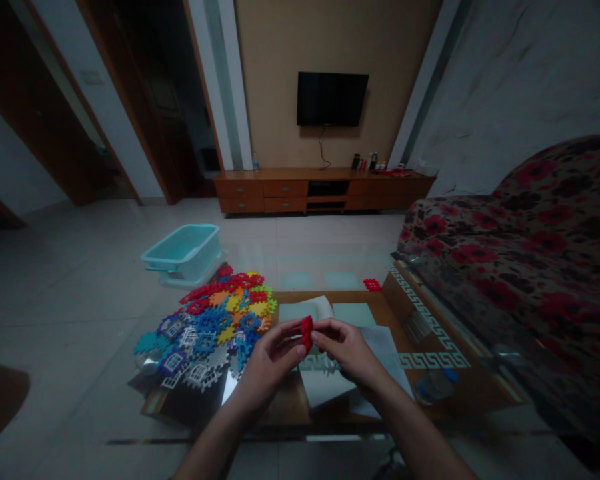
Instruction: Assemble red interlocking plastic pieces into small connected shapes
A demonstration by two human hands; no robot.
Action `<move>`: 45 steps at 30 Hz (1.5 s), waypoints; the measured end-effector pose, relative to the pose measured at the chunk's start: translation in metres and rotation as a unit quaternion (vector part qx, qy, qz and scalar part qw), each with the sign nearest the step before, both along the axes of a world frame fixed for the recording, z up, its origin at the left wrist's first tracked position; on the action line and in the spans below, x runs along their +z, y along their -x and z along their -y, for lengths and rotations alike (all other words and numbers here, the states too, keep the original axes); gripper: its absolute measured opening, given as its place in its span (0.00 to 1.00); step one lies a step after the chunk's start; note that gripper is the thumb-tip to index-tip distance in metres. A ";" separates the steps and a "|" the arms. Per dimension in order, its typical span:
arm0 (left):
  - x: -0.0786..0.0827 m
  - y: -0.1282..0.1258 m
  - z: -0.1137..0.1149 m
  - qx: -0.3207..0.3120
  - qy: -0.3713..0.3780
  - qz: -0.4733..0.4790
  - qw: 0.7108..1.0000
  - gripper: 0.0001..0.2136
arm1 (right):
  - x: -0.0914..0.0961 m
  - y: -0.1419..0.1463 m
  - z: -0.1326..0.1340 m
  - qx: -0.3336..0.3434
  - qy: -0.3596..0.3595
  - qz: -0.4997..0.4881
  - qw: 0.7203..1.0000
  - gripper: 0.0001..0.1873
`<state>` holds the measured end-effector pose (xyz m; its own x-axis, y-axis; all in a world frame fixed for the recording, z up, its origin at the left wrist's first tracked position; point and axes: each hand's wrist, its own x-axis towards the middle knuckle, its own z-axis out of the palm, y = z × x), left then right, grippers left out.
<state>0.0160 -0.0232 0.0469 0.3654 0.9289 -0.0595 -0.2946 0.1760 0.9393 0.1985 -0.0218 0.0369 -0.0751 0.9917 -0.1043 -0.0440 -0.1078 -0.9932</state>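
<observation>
Forearms (pixel 227 417), left hand (pixel 273 357), right hand (pixel 347 345) — fingers (pixel 329 327) pinching a red piece (pixel 307 335), colourful heap (pixel 213 330) leftward

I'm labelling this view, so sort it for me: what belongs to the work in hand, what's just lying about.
Probably the work:
Small red plastic object, held by left fingers and right fingers
Heap of multicoloured, toothed plastic pieces
Red plastic shape lying apart
Perhaps the open turquoise plastic tub near the heap

Apparently lying about:
Clear bottle with blue cap
White paper sheets
</observation>
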 end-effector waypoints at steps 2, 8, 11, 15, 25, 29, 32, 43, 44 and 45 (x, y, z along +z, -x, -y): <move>-0.002 0.000 -0.001 0.003 0.004 -0.008 1.000 0.22 | -0.004 -0.001 -0.001 0.012 -0.013 0.009 1.000 0.16; -0.007 0.000 -0.002 0.013 0.012 -0.016 1.000 0.22 | -0.012 -0.001 -0.002 0.013 -0.045 0.040 0.998 0.16; -0.008 0.000 -0.002 0.005 0.007 -0.014 1.000 0.23 | -0.017 -0.001 -0.003 -0.007 -0.041 0.040 0.998 0.17; -0.010 0.001 -0.003 -0.002 0.001 -0.011 1.000 0.22 | -0.019 0.000 -0.004 -0.020 -0.042 0.049 0.998 0.16; -0.017 0.000 -0.003 0.019 -0.025 -0.046 0.998 0.23 | -0.013 0.004 -0.002 -0.016 -0.040 0.092 0.995 0.12; -0.016 -0.002 -0.001 0.015 -0.022 -0.037 0.999 0.23 | -0.012 0.005 -0.001 -0.020 -0.031 0.091 0.995 0.10; -0.015 -0.002 -0.001 0.011 -0.030 -0.041 0.999 0.22 | -0.011 0.007 0.000 -0.025 -0.031 0.095 0.995 0.09; -0.013 -0.002 0.000 0.008 -0.033 -0.053 0.998 0.22 | -0.007 0.008 0.003 -0.026 -0.045 0.128 0.990 0.09; -0.013 -0.002 0.000 0.007 -0.034 -0.056 0.998 0.22 | -0.007 0.008 0.003 -0.025 -0.046 0.128 0.990 0.09; -0.013 -0.002 0.000 0.008 -0.035 -0.060 0.998 0.22 | -0.007 0.009 0.003 -0.024 -0.047 0.128 0.990 0.09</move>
